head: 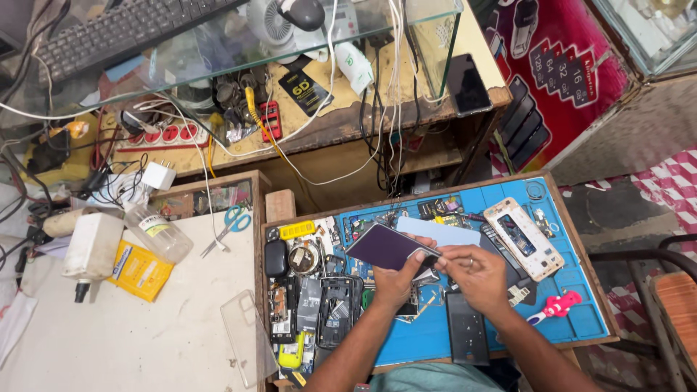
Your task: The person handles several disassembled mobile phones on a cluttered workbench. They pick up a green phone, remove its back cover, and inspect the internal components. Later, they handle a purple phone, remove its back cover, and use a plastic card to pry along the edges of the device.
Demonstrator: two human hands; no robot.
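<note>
- Two hands meet just right of the middle of the frame, over a blue work mat (573, 290) strewn with phone parts.
- The left hand (398, 279) grips a dark phone screen panel (388, 247) from below, thumb along its lower right edge; the panel is tilted, glossy face up, held above the mat.
- The right hand (475, 272) pinches the panel's right corner with its fingertips, the rest of the fingers curled.
- Right of the hands lies a white phone frame (524, 238), slanted, with its inner parts showing.
- A pink-handled tool (555, 306) lies at the lower right of the mat.
- A black phone back (467, 334) lies flat at the mat's lower edge, below the right wrist.
- Left of centre, blue-handled scissors (231, 223) rest on a pale board, with a clear phone case (243, 341) lower down.
- At the far left stand a small clear bottle (158, 232) and a yellow box (139, 270), just beside each other.
- In the upper left, a black keyboard (123, 29) sits on a glass shelf.
</note>
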